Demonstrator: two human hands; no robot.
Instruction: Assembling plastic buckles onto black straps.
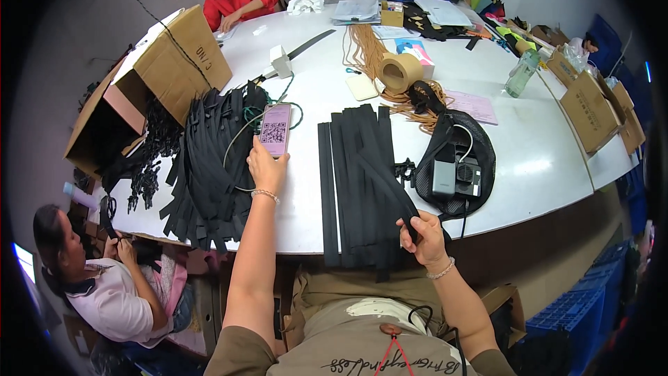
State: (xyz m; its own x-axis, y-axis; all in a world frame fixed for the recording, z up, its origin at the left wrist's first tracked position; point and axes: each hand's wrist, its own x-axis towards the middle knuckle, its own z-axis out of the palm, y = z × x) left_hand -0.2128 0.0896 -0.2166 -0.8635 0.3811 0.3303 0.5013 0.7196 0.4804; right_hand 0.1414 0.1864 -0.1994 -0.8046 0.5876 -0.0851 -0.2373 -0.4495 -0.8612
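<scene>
My left hand (268,167) is closed on the lower end of a smartphone (275,118), which has a lit screen showing a square code. A pale cable loops beside the phone, near a heap of black straps (209,157). In front of me lies a stack of flat black webbing strips (351,195). My right hand (426,239) pinches the end of one black webbing strip (386,181), which runs diagonally across the stack. Small black plastic clips (404,170) sit just right of the strips.
An open cardboard box (170,49) spills black cords at left. Further right stand a black mesh pouch (480,129) with devices, a tape roll (400,73), brown cords (362,45) and a green bottle (522,73). One person (240,0) sits across the white table, another (115,278) at left.
</scene>
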